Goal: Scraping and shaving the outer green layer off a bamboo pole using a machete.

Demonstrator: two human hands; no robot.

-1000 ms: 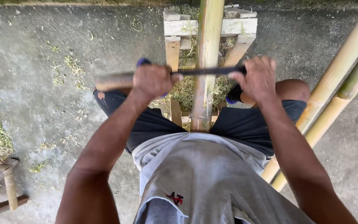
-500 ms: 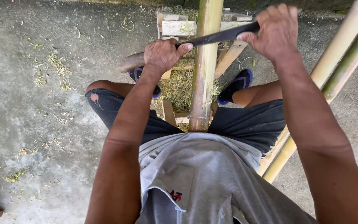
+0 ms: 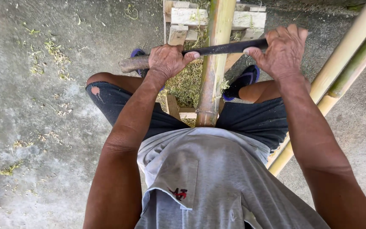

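looks like an outdoor work yard, some kind of bamboo craft spot rather than an indoor shop. the ground is rough bare concrete (image 3: 43,127) with green-yellow shavings (image 3: 56,53) scattered all over it, and a thicker pile of them under a crude wooden frame (image 3: 183,19) knocked together from plain blocks. a bamboo pole (image 3: 212,72) rests on that frame, and more long bamboo poles (image 3: 344,63) lie slanted along the right side.
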